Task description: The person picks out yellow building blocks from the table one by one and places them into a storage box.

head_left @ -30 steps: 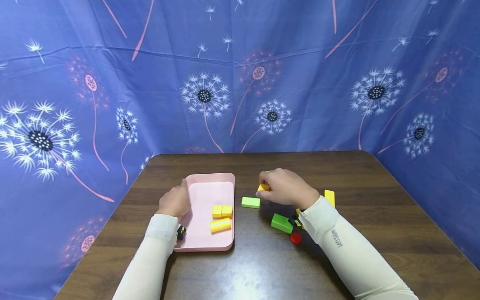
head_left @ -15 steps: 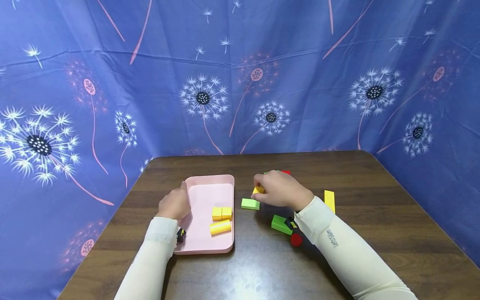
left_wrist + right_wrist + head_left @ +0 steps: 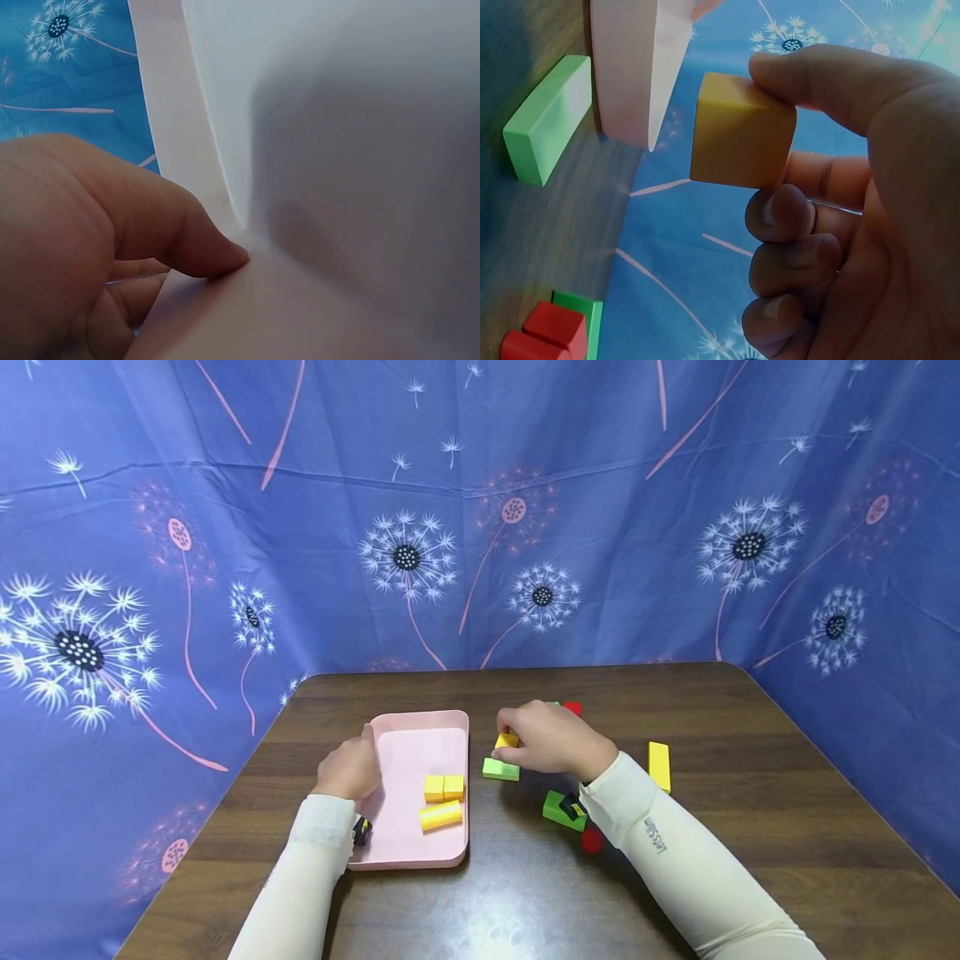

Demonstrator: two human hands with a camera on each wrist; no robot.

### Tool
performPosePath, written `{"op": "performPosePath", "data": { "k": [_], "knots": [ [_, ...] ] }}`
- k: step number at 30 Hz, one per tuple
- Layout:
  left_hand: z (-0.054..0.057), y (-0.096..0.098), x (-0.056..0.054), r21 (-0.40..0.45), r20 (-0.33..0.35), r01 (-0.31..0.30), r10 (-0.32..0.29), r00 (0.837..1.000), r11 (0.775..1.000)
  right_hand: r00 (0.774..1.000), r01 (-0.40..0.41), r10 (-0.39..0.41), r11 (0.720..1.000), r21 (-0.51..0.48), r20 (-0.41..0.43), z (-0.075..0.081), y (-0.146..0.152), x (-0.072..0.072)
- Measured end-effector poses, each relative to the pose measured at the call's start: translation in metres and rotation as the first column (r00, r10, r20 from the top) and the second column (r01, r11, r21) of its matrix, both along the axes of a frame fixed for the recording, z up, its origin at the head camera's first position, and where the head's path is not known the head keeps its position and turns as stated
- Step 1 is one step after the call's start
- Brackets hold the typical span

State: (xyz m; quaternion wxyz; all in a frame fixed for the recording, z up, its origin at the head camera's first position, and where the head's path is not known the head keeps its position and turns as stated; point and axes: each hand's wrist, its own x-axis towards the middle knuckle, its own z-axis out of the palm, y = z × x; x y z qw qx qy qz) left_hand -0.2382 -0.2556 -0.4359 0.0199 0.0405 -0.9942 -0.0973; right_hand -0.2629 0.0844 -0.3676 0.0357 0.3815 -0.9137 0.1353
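Pinching yellow cube [image 3: 742, 139] with right grip [image 3: 552, 737] near light green block [image 3: 500, 769]; with left grip [image 3: 348, 767], pinching pink tray [image 3: 420, 721] by wall, toward left edge of desk [image 3: 405, 910].

A big blue cloth [image 3: 630, 568] is hung behind the table [image 3: 750, 843] and along its left and right sides. Soft folds can be seen in it, and a long crease [image 3: 201, 463] is stretched across its upper part. It is covered with puffy white dandelions [image 3: 78, 650] with dark middles, and with pink flowers [image 3: 513, 510] and long pink stems [image 3: 276, 458]. Little white seeds [image 3: 451, 446] are scattered near the top. The table is coloured dark brown and marked with streaks like wood, and its two far corners are rounded. A bright white shine [image 3: 491, 935] is seen on its near part.
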Motion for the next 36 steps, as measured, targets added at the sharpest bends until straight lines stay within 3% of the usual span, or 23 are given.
{"op": "performPosePath", "data": {
  "k": [36],
  "knots": [
    [0.001,0.001,0.000,-0.007,-0.003,-0.013,0.013,1.000,1.000,0.995,-0.083,0.084,0.996,0.023,-0.050,0.003,-0.043,0.003]
  ]
}}
